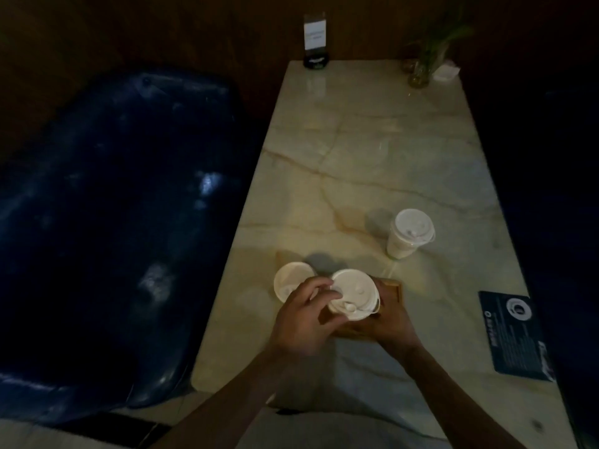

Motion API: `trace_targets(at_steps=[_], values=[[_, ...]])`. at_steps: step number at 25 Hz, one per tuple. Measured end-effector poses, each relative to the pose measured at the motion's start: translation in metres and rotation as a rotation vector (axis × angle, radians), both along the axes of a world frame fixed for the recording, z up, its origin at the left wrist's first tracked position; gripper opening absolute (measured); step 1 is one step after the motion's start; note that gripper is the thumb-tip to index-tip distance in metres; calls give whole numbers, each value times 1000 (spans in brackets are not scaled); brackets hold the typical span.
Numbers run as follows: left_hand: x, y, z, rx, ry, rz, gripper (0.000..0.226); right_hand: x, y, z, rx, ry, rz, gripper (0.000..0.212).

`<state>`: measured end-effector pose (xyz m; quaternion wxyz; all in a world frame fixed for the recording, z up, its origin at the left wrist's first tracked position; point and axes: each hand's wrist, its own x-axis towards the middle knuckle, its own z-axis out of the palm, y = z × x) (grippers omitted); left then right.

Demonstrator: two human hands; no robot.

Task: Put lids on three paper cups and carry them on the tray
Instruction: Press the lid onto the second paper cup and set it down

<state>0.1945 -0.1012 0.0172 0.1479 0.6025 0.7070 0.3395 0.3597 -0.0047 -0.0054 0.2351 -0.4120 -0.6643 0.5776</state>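
Both bare forearms reach in from the bottom edge over the pale veined marble worktop (372,150), the biggest thing in play; on its near part lies the flat wooden tray (393,291), mostly hidden under the hands; two white-lidded paper cups stand on it, the left lidded cup (290,281) just beside the middle lidded cup (355,291); a third lidded cup (409,236) stands apart on the worktop, off the tray, beyond and to the right. Judged risks: pressing the lid unevenly could tip the middle cup into its neighbour or leave the rim half seated, spilling when carried; dim light makes the seal hard to check. Left hand (306,315) is curled, fingers on the middle cup's lid and near rim; right hand (387,319) wraps narrowly round that cup's right side, steadying it.
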Motion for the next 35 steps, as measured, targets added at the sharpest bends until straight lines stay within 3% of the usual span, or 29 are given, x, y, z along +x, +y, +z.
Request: trace_targets(at_steps=[5, 9, 14, 30, 35], values=[[18, -9, -23, -96, 153, 67, 35, -1, 6, -35, -36, -30, 44, 76], [24, -15, -31, -26, 389, 32, 36, 0, 10, -53, -39, -63, 50, 78], [25, -15, -31, 8, 523, -2, 36, 0, 13, -64, -88, -53, 37, 89], [20, -10, -27, -14, 620, 1, 33, -10, 15, -74, -67, -94, 59, 78], [19, -10, -27, -20, 607, -2, 35, -11, 17, -75, -44, -84, 63, 86]])
